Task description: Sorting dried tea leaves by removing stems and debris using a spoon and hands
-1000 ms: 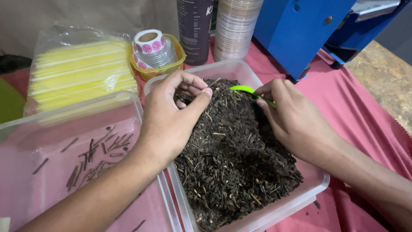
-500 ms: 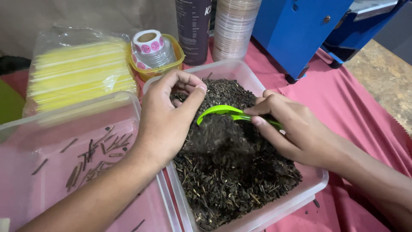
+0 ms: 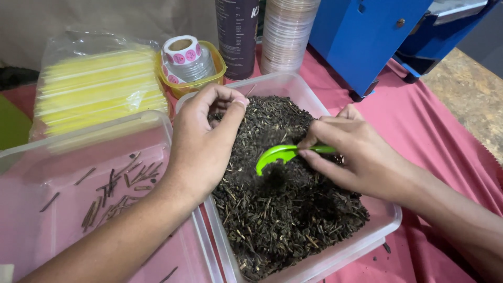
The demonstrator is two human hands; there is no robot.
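Note:
A clear plastic tub (image 3: 385,220) holds a heap of dark dried leaf bits and twigs (image 3: 283,209). My right hand (image 3: 356,152) grips a small green scoop (image 3: 277,155) by its handle, the bowl tipped over the heap with dark bits falling from it. My left hand (image 3: 204,147) hovers over the tub's left side, fingers curled and pinched at the tips; what they pinch is too small to make out. Left of it a second clear tub (image 3: 31,157) holds several loose brown sticks (image 3: 118,186).
A bag of yellow sheets (image 3: 94,89) lies at the back left. A yellow cup holding a roll of pink stickers (image 3: 183,57), a dark bottle (image 3: 238,31) and a stack of clear lids (image 3: 285,34) stand behind the tubs. A blue machine (image 3: 367,36) sits on the pink cloth (image 3: 419,120).
My right hand has drawn the green scoop from the heap's far edge toward the middle and tipped it, spilling leaf bits. My left hand stays over the tub, fingers shifting slightly.

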